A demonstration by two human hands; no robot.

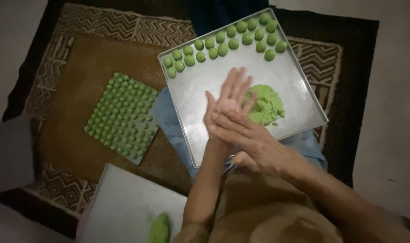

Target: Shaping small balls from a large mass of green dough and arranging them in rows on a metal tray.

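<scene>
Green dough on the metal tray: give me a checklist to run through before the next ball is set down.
1. Palms pressed together, left hand under right hand: ok.
2. Dough piece between the palms: cannot tell, hidden.
3. Green dough lump remaining on the metal tray: ok.
4. Bare tray space below the rows of green balls: ok.
5. Second tray of balls on the rug, apart from the hands: ok.

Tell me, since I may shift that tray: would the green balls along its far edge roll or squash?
The green balls look round and lie loose on the smooth metal tray, so they would likely roll if it tilts. The dough lump looks soft, so they probably dent under a pinch.
</scene>
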